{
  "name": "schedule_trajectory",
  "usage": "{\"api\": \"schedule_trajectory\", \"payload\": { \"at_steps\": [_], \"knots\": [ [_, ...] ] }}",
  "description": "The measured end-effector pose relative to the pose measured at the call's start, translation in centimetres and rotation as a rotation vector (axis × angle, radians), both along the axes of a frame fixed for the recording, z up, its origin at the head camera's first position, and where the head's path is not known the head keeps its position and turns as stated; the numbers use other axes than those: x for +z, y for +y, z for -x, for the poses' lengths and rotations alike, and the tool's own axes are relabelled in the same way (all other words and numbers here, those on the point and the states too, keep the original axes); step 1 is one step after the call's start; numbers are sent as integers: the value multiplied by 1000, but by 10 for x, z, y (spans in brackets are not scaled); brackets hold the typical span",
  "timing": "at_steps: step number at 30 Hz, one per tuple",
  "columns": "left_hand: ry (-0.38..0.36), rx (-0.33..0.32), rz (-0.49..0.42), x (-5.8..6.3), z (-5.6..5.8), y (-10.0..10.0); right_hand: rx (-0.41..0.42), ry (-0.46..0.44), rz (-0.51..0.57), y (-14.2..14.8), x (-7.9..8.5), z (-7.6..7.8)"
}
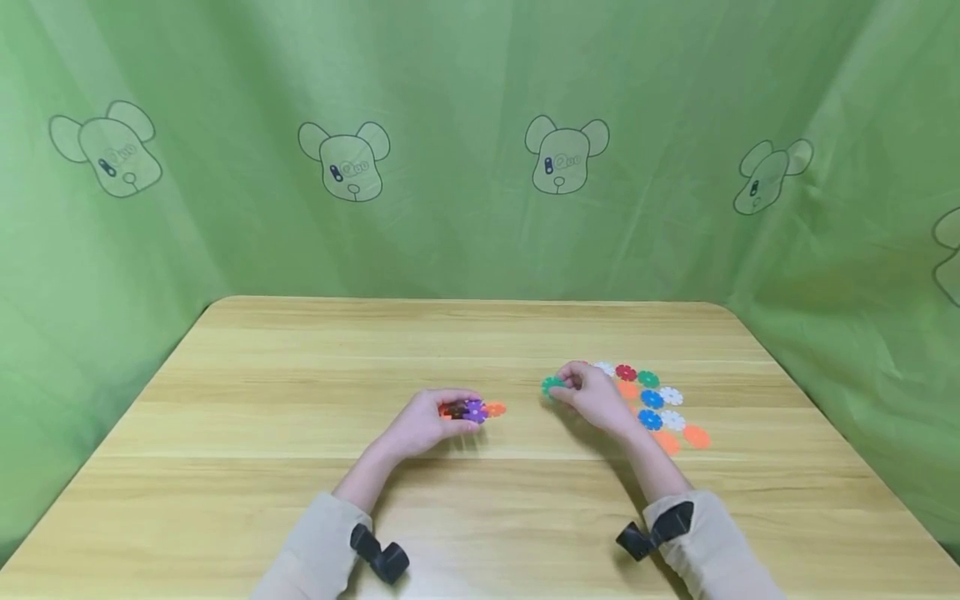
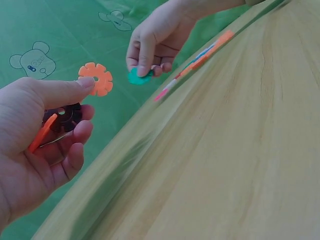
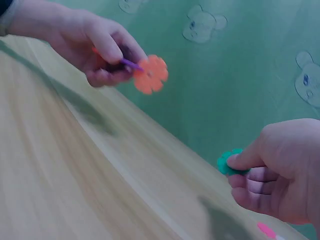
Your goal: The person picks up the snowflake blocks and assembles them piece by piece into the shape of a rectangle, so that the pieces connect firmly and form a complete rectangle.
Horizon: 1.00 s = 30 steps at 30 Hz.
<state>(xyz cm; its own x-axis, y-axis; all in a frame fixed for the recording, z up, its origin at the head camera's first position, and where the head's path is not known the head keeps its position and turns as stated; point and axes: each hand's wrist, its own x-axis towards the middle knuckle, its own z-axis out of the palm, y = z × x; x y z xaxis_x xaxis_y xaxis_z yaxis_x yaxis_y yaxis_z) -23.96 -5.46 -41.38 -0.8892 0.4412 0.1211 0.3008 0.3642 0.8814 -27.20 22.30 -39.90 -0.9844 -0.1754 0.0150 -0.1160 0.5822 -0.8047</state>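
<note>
1. The person's left hand (image 1: pixel 423 423) is grasping a cluster of flower-shaped discs (image 1: pixel 456 412) above the wooden table (image 1: pixel 300 500), and a shadow is falling on the wood below.
2. In that cluster, a purple disc (image 1: pixel 476 411) is touching an orange disc (image 1: pixel 496 409), which is jutting out past the thumb tip; a dark disc (image 2: pixel 72 120) and a second orange piece (image 2: pixel 42 134) are sitting deeper among the fingers.
3. The right hand (image 1: pixel 596 400) is pinching a green disc (image 1: pixel 551 386) between thumb and fingers, keeping it over the table, apart from the cluster.
4. Loose discs (image 1: pixel 651 420) in red, blue, white, green and orange are lying near the right hand (the forearm is partly hiding some).
5. Behind the table, a green curtain (image 1: pixel 450 67) is hanging, showing outlined animal faces (image 1: pixel 355 167).
</note>
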Motion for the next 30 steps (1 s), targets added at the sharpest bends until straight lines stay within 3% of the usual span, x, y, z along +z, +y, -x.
{"api": "schedule_trajectory", "payload": {
  "at_steps": [7, 14, 23, 30],
  "knots": [
    [-1, 0, -23, 0, 0, 2, 134, -89, 174, -19, 2, -10],
    [-5, 6, -35, 1, 1, 0, 224, -128, 258, -35, 2, -18],
    [-7, 12, -52, 1, 0, 0, 191, -109, 347, -42, 5, -23],
    [-12, 34, -44, 0, 0, 0, 218, -100, 348, -43, 3, -22]
  ]
}}
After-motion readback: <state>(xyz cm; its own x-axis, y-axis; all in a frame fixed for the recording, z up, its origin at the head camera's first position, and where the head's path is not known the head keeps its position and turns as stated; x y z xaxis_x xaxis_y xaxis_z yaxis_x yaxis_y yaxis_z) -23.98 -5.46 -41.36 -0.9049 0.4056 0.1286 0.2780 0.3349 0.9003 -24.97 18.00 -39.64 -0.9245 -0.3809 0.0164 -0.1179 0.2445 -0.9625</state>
